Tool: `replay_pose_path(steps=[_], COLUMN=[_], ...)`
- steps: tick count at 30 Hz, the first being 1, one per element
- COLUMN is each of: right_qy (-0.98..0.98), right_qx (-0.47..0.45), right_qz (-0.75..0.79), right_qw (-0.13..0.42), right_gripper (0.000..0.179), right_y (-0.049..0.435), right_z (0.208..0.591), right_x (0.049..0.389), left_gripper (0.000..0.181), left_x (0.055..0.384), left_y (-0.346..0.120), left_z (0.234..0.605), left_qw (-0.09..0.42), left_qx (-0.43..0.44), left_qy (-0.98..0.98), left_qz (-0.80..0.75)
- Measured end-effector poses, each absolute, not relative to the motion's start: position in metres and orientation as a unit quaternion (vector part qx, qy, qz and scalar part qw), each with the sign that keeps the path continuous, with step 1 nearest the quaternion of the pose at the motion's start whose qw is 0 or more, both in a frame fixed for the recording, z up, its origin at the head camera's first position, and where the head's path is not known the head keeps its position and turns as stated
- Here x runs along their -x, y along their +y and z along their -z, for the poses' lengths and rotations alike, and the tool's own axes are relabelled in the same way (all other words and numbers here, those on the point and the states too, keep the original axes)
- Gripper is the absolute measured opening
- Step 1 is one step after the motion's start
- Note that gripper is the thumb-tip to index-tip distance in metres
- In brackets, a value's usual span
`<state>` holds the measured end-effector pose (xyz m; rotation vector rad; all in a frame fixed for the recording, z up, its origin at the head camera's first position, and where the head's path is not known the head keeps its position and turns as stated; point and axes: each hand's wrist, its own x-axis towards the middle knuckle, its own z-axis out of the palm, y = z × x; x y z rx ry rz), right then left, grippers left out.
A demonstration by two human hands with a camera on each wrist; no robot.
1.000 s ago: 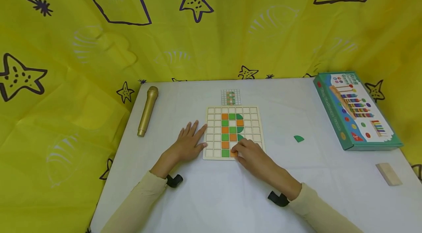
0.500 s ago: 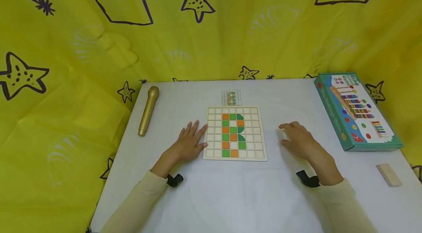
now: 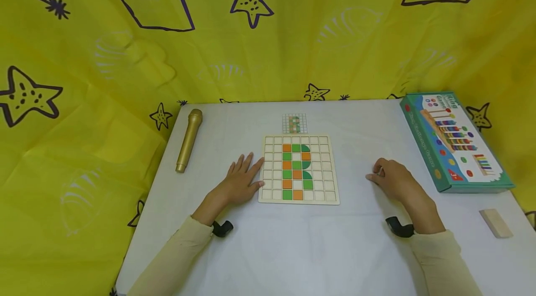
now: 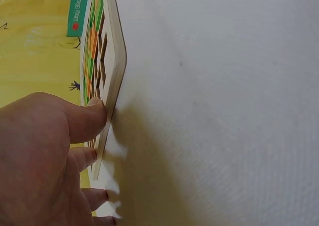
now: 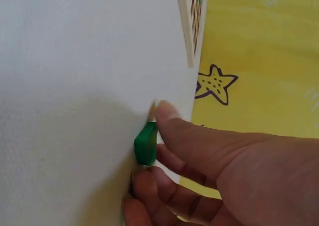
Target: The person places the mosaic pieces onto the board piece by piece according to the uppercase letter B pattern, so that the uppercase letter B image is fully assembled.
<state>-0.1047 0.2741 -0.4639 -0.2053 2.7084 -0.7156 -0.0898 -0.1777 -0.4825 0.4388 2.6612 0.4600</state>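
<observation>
A wooden grid board [image 3: 324, 175] lies flat on the white table, with green and orange square tiles and dark green quarter-circle tiles set in its cells. My left hand [image 3: 238, 186] rests at the board's left edge, fingers spread and straight; its thumb [image 4: 89, 120] touches the rim in the left wrist view. To the right of the board, my right hand [image 3: 395, 179] is low over the table. It pinches a green quarter-circle tile [image 5: 145, 145] between thumb and fingers, as the right wrist view shows; in the head view the fingers hide that tile.
Behind the board lies a small pattern card [image 3: 295, 124]. A gold microphone [image 3: 189, 141] is at the left, a boxed ring game [image 3: 458, 144] at the back right, and a small wooden block [image 3: 496, 223] in front of the box. A yellow curtain [image 3: 268, 54] hangs behind.
My right hand has left the board, where a green square now shows beneath the quarter-circle tiles, and moved right to grasp the loose green quarter-circle tile. My left hand has stayed put.
</observation>
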Motion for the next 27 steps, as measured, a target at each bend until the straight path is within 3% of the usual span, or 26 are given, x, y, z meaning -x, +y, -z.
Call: replay_pose_path(steps=[4, 9, 15, 27], right_qy=[0.943, 0.925, 0.930, 0.935], right_qx=[0.071, 0.118, 0.122, 0.109], right_qz=[0.263, 0.290, 0.293, 0.308], right_qw=[0.191, 0.214, 0.183, 0.140], right_gripper=[0.038, 0.039, 0.026, 0.025], right_y=[0.279, 0.287, 0.288, 0.263], right_z=[0.462, 0.461, 0.467, 0.477], right_x=[0.103, 0.098, 0.096, 0.091], left_gripper=[0.073, 0.072, 0.072, 0.072], left_x=[0.090, 0.091, 0.091, 0.091], left_y=[-0.177, -0.176, -0.175, -0.175], left_z=[0.483, 0.484, 0.484, 0.484], left_qw=[0.202, 0.204, 0.206, 0.204], left_qx=[-0.156, -0.156, -0.155, -0.149], left_qy=[0.953, 0.953, 0.953, 0.954], left_qz=[-0.165, -0.162, -0.159, -0.160])
